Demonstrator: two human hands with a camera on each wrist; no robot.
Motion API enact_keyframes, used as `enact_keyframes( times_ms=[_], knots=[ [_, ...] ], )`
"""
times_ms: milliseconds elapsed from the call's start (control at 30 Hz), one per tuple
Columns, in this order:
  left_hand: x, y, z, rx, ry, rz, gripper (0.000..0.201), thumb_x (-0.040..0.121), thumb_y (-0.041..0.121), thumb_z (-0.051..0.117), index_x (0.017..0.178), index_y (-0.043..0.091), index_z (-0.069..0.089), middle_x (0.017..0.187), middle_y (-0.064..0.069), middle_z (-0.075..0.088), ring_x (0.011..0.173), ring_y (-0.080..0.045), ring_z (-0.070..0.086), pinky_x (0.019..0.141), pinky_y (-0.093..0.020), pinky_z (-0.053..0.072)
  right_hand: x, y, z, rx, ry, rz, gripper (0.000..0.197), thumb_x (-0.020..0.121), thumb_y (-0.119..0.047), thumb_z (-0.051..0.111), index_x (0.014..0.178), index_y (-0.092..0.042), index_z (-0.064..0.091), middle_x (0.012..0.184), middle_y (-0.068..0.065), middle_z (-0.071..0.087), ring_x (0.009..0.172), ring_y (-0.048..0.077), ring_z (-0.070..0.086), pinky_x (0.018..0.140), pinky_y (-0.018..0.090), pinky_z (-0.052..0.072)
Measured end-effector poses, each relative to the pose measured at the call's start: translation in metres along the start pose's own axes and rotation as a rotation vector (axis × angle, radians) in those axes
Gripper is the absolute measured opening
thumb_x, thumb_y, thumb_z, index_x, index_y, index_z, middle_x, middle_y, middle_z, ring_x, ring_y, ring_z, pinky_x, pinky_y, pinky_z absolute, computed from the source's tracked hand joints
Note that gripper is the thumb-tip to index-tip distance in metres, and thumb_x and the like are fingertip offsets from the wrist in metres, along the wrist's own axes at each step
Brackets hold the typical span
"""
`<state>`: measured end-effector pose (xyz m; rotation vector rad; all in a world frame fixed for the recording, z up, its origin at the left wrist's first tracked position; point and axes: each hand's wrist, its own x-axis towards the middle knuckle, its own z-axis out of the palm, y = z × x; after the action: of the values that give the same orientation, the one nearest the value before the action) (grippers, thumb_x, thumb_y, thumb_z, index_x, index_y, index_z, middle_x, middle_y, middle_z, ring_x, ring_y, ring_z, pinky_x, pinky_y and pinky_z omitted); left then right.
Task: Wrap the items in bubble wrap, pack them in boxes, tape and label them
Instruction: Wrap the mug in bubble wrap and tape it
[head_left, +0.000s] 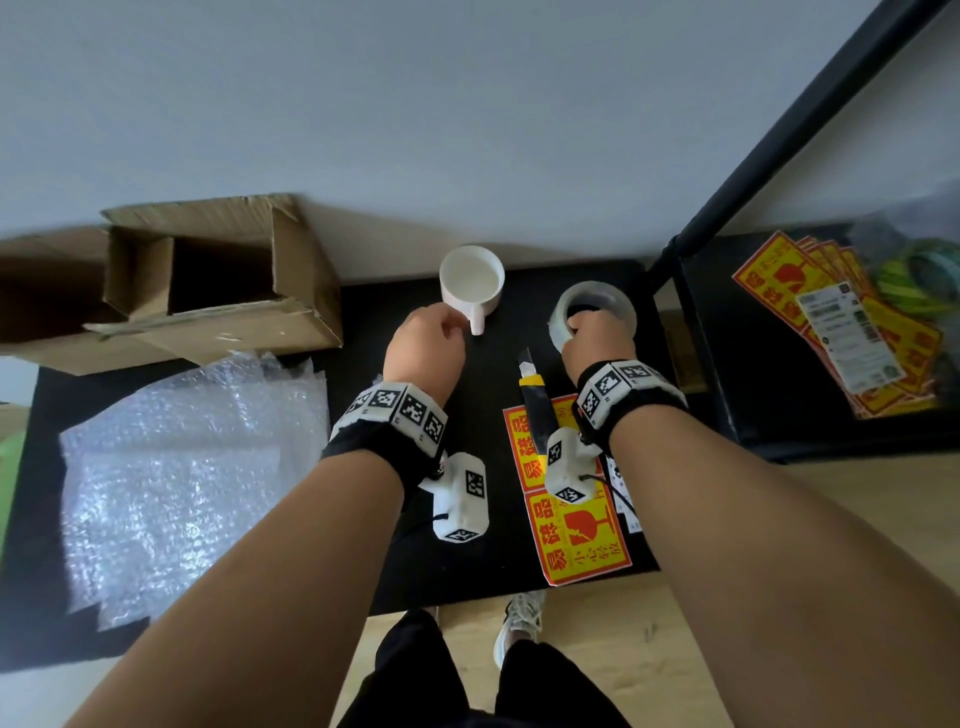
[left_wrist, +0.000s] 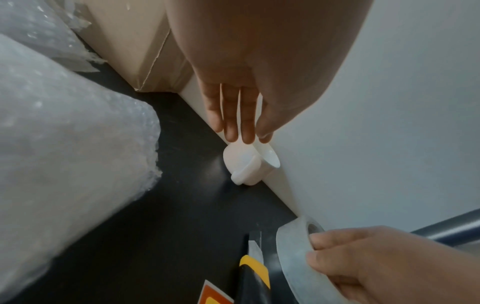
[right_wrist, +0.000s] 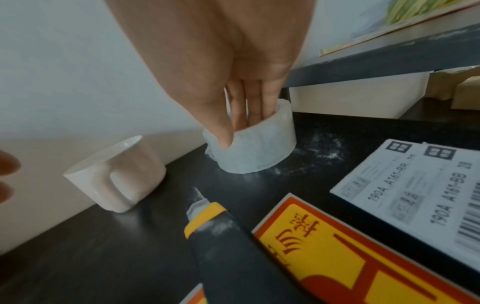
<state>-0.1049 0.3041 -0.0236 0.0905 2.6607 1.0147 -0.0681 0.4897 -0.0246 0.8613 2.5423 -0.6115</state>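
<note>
left hand (head_left: 427, 347): fingers straight, just beside mug (head_left: 471, 283) handle
right hand (head_left: 597, 340): pinches tape roll (head_left: 593, 314), right of mug

The mug (head_left: 471, 280) is looking like glossy white ceramic. The tape roll (right_wrist: 255, 144) is showing cloudy translucent plastic. The bubble wrap (head_left: 182, 467) is glinting, clear and pebbled. The box (head_left: 218, 280) is showing matt brown cardboard, and the tabletop (head_left: 467, 519) is appearing smooth and black.
</note>
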Motion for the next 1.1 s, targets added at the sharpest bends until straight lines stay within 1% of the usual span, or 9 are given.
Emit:
enact_keyframes(
  times_ms=[167, 233, 367, 467, 633, 767, 867, 967, 1100],
  knots=[
    [-0.007, -0.011, -0.016, -0.041, 0.067, -0.055, 0.028, 0.095, 0.012, 0.045, 0.111, 0.02, 0.066, 0.115, -0.002, 0.064, 0.101, -0.018, 0.059, 0.079, -0.026, 0.042, -0.012, -0.012, -0.005, 0.027, 0.172, -0.12, 0.029, 0.093, -0.01, 0.053, 0.119, -0.007, 0.065, 0.119, 0.015, 0.064, 0.111, 0.03, 0.059, 0.094, 0.037, 0.048],
    [-0.013, -0.02, -0.026, -0.049, 0.089, -0.084, 0.029, 0.094, 0.011, 0.044, 0.11, 0.019, 0.066, 0.115, -0.004, 0.065, 0.101, -0.019, 0.06, 0.078, -0.026, 0.041, -0.022, -0.022, -0.004, 0.105, 0.196, -0.157, 0.033, 0.095, -0.011, 0.05, 0.124, -0.012, 0.064, 0.119, 0.011, 0.065, 0.111, 0.027, 0.06, 0.093, 0.032, 0.046],
    [-0.028, -0.052, -0.043, 0.043, 0.065, -0.216, 0.028, 0.096, 0.013, 0.044, 0.114, 0.016, 0.065, 0.115, -0.007, 0.065, 0.101, -0.023, 0.059, 0.076, -0.028, 0.038, -0.049, -0.043, 0.007, 0.197, 0.05, -0.248, 0.027, 0.096, -0.016, 0.052, 0.118, -0.012, 0.066, 0.121, 0.008, 0.065, 0.114, 0.027, 0.059, 0.096, 0.035, 0.046],
    [-0.041, -0.075, -0.048, 0.109, -0.017, -0.272, 0.026, 0.094, 0.018, 0.047, 0.106, 0.005, 0.066, 0.109, -0.018, 0.066, 0.097, -0.033, 0.062, 0.074, -0.035, 0.044, -0.068, -0.055, 0.027, 0.155, -0.093, -0.283, 0.027, 0.097, -0.023, 0.056, 0.119, -0.011, 0.066, 0.125, 0.007, 0.064, 0.117, 0.026, 0.059, 0.099, 0.035, 0.045],
    [-0.067, -0.099, -0.043, 0.185, -0.175, -0.313, 0.053, 0.095, 0.041, 0.054, 0.135, 0.007, 0.051, 0.131, -0.014, 0.055, 0.115, -0.03, 0.056, 0.088, -0.034, 0.043, -0.09, -0.064, 0.067, 0.126, -0.317, -0.206, 0.045, 0.098, -0.039, 0.052, 0.132, -0.011, 0.056, 0.119, 0.01, 0.066, 0.107, 0.029, 0.065, 0.097, 0.044, 0.05],
    [-0.075, -0.105, -0.036, 0.158, -0.168, -0.305, 0.055, 0.097, 0.049, 0.049, 0.135, 0.01, 0.052, 0.128, -0.014, 0.059, 0.113, -0.029, 0.057, 0.089, -0.036, 0.044, -0.101, -0.067, 0.084, 0.102, -0.397, -0.222, 0.045, 0.099, -0.041, 0.048, 0.133, -0.012, 0.056, 0.122, 0.009, 0.065, 0.109, 0.026, 0.062, 0.094, 0.037, 0.048],
    [-0.078, -0.107, -0.033, 0.112, -0.173, -0.267, 0.055, 0.095, 0.05, 0.051, 0.123, 0.004, 0.059, 0.118, -0.018, 0.063, 0.106, -0.03, 0.06, 0.084, -0.038, 0.046, -0.1, -0.067, 0.091, 0.199, -0.364, -0.155, 0.047, 0.095, -0.045, 0.053, 0.13, -0.014, 0.054, 0.121, 0.009, 0.062, 0.108, 0.026, 0.06, 0.089, 0.036, 0.047],
    [-0.08, -0.107, -0.031, 0.053, -0.167, -0.249, 0.049, 0.092, 0.048, 0.059, 0.119, 0.007, 0.06, 0.11, -0.009, 0.065, 0.093, -0.021, 0.059, 0.075, -0.03, 0.043, -0.096, -0.063, 0.092, 0.277, -0.316, -0.072, 0.047, 0.094, -0.049, 0.055, 0.124, -0.014, 0.051, 0.115, 0.006, 0.059, 0.106, 0.025, 0.058, 0.094, 0.04, 0.047],
    [-0.079, -0.102, -0.022, 0.036, -0.169, -0.261, 0.053, 0.088, 0.046, 0.065, 0.125, 0.01, 0.054, 0.12, -0.007, 0.059, 0.097, -0.019, 0.057, 0.076, -0.027, 0.042, -0.091, -0.064, 0.093, 0.291, -0.304, 0.002, 0.055, 0.092, -0.046, 0.059, 0.131, -0.008, 0.047, 0.117, 0.008, 0.058, 0.103, 0.025, 0.057, 0.082, 0.035, 0.043]
  ],
)
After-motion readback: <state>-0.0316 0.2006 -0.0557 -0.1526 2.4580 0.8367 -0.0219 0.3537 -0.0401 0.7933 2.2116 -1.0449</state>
